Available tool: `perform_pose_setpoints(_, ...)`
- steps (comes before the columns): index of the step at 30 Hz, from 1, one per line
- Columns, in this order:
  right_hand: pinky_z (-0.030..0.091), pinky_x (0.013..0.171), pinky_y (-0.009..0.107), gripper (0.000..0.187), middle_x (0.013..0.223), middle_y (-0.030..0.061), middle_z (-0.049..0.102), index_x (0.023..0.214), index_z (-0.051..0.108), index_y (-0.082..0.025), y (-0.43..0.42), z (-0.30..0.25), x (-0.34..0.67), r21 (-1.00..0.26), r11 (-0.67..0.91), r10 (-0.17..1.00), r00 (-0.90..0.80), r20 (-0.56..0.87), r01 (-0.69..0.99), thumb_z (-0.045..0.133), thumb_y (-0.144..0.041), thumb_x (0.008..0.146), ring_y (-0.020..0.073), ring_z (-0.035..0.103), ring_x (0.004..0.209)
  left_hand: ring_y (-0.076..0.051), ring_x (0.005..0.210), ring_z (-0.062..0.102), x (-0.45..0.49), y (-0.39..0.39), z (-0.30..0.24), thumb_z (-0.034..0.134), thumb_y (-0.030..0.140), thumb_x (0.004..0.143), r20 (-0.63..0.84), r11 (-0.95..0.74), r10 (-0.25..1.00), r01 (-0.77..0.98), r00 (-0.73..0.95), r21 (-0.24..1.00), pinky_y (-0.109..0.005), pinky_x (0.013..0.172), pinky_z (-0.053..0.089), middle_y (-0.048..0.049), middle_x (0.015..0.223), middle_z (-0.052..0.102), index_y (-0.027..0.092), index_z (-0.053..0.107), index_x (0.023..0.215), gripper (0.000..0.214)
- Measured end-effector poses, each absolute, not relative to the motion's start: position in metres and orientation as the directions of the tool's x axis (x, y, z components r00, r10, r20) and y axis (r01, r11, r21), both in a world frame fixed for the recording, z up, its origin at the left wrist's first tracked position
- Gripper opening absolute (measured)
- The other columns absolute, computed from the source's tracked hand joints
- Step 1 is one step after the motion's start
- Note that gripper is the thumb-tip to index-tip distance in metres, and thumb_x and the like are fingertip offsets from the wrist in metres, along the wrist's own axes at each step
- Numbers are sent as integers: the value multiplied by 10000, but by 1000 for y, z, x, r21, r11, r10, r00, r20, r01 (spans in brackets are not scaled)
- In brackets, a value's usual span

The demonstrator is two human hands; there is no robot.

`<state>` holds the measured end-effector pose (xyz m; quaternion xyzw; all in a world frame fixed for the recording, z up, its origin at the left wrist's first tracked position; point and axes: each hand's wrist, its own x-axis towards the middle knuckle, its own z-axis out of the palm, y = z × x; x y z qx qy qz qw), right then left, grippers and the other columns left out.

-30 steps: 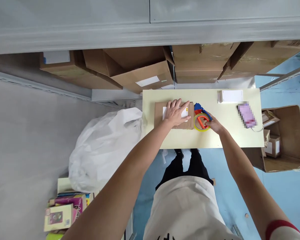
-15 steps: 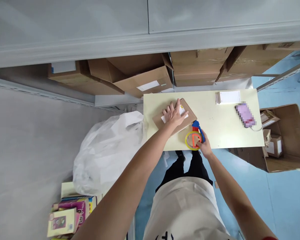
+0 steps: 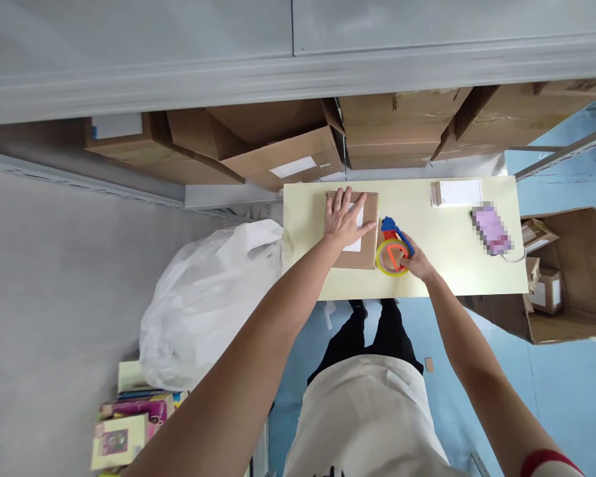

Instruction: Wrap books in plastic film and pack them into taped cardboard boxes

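Note:
A brown cardboard box (image 3: 366, 257) with a white label lies squarely on the pale table (image 3: 437, 265). My left hand (image 3: 344, 222) rests flat on top of it, fingers spread, covering part of the label. Just right of the box, my right hand (image 3: 417, 262) grips a tape dispenser (image 3: 391, 228) with a blue head, a red-orange frame and a roll of yellow-rimmed tape. The dispenser's blue head points away from me, close to the box's right side. Whether it touches the box I cannot tell.
White labels (image 3: 459, 193) and a blurred purple device (image 3: 491, 228) with a cable lie on the table's right. An open carton (image 3: 571, 318) holding small parcels stands beyond. Large cartons (image 3: 288, 156) line the shelf behind. At left are a white plastic bag (image 3: 208, 298) and stacked books (image 3: 122, 437).
The box has turned from a slant to square with the table, under my left hand. My right hand has moved the tape dispenser slightly away from me and to the right.

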<state>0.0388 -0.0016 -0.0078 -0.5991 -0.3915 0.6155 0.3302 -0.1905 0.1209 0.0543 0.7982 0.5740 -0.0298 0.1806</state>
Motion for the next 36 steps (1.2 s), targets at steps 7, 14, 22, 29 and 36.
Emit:
perform_pose_setpoints(7, 503, 1024, 491, 883, 1340, 88, 604, 1504, 326, -291, -144, -19, -19, -867, -494, 869, -6, -495, 68, 644, -253, 681, 292, 607, 1195, -345, 1529, 70, -184, 120, 57, 440, 686, 872, -259, -230, 924, 950, 282, 213, -556, 1202, 89, -92, 1665, 141, 279, 187, 1583, 858)
perform_pose_setpoints(14, 532, 979, 475, 875, 1309, 87, 622, 1444, 381, -254, -36, -11, 12, -858, -512, 847, 135, -514, -51, 605, -206, 599, 283, 613, 1153, -469, 1477, 154, -204, 100, 67, 541, 766, 748, -329, 148, 938, 984, -109, 98, -640, 1116, 217, -252, 1609, 212, 146, 63, 1593, 1153)
perform_pose_setpoints(22, 558, 876, 404, 862, 1115, 26, 705, 1359, 493, -280, 76, 5, 59, -773, -633, 759, -159, -631, 47, 689, -154, 529, 244, 658, 1001, -392, 1521, 60, -186, 107, 62, 490, 709, 840, -277, -225, 919, 951, 280, 213, -601, 1177, 75, -112, 1666, 128, 286, 213, 1576, 893)
perform_pose_setpoints(29, 564, 763, 377, 989, 1137, 53, 706, 1516, 364, -264, -31, 2, 60, -767, -591, 728, -245, -640, 249, 645, -124, 579, 257, 672, 929, -400, 1515, 70, -183, 108, 61, 514, 709, 830, -309, -162, 925, 965, 221, 206, -634, 1165, 62, -107, 1660, 160, 305, 173, 1582, 919)
perform_pose_setpoints(36, 510, 818, 394, 752, 1054, 71, 686, 1340, 607, -355, -42, 14, 21, -729, -208, 742, -380, -552, 652, 710, -119, 633, 269, 643, 879, -402, 1517, 66, -179, 108, 60, 469, 699, 856, -293, -158, 930, 961, 222, 227, -651, 1163, 49, -112, 1667, 123, 301, 177, 1581, 878)
